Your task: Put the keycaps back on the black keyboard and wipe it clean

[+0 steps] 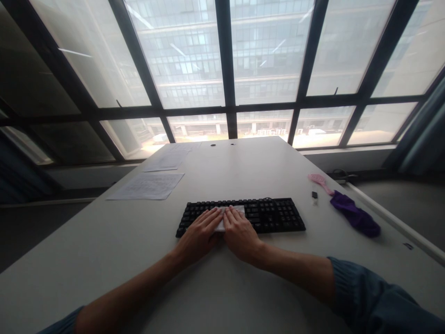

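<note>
A black keyboard lies flat on the white table in front of me. On its left-middle keys rests a small white piece that looks like a folded tissue or wipe, mostly covered by my hands. My left hand lies over the left part of the white piece, fingers stretched out and pointing forward. Close beside it, my right hand lies flat over the right part, fingers also extended. The fingertips of both hands nearly meet. Both thumbs are largely hidden beneath the hands.
Printed sheets lie at the left on the white table. Toward the right edge are a pink hairbrush, a small dark USB-stick-like item and a purple cloth item. Large windows stand beyond the far edge.
</note>
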Tool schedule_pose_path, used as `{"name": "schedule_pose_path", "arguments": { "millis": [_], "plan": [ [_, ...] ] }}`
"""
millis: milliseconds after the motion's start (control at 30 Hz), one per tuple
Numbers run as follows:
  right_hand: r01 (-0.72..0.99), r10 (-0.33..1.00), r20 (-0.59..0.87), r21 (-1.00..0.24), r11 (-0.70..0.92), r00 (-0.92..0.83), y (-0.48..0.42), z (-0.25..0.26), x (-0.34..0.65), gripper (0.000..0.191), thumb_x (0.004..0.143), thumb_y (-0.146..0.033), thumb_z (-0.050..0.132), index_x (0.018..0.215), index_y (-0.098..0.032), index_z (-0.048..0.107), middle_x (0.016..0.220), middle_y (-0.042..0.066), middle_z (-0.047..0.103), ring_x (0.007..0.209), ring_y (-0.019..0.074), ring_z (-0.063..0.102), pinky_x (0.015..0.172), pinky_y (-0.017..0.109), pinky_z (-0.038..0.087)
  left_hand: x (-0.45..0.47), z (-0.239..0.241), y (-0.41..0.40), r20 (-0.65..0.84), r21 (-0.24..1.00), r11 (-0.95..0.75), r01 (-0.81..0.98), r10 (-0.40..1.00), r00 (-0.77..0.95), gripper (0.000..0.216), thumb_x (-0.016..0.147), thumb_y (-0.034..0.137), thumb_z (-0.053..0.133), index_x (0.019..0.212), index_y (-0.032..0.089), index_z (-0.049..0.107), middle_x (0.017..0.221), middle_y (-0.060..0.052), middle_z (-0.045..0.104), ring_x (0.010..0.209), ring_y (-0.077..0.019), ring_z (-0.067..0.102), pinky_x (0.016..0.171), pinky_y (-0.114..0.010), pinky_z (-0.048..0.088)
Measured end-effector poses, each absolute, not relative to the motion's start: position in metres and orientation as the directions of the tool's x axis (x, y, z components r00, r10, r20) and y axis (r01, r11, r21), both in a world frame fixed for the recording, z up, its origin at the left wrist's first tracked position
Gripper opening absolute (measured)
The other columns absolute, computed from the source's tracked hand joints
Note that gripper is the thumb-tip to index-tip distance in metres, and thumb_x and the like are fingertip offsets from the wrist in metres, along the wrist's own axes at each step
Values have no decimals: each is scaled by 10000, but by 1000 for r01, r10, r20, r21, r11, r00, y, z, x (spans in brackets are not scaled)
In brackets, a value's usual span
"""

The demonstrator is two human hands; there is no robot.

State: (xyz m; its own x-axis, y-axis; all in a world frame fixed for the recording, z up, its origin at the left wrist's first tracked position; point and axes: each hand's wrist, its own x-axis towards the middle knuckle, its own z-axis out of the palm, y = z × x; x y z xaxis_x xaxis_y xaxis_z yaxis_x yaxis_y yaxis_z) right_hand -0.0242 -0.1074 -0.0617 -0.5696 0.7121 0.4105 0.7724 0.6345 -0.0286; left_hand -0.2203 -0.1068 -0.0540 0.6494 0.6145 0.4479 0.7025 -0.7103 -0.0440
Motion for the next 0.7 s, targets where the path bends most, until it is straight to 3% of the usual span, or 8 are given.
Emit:
{"name": "schedule_pose_path", "arguments": {
  "millis": [167,533,700],
  "plan": [
    [810,762,388,-64,583,-518,-107,-65,-25,604,978,-270,500,1464,84,445,1538,323,376,1463,377,372,1199,496,332,-221,-58,-106,425,-61,-642,764,676,602,656,877,185,557,1514,118,414,1561,-171,439,1454,-309,419,1194,-514,401],
    [766,733,351,-62,639,-583,-108,-52,-21,468,973,-100,427,1407,28,547,1461,258,523,1398,295,489,1164,416,407,-221,-52,-108,421,-27,-737,676,605,676,594,854,105,565,1444,138,509,1473,-146,557,1386,-267,513,1184,-481,427],
    [746,732,333,-110,657,-595,-109,-47,-5,474,960,-101,441,1409,-1,558,1477,229,521,1418,291,464,1174,418,392,-220,-53,-108,450,-23,-731,682,601,660,572,938,238,603,1489,178,463,1515,-139,512,1404,-283,492,1170,-498,442]
  ]
}}
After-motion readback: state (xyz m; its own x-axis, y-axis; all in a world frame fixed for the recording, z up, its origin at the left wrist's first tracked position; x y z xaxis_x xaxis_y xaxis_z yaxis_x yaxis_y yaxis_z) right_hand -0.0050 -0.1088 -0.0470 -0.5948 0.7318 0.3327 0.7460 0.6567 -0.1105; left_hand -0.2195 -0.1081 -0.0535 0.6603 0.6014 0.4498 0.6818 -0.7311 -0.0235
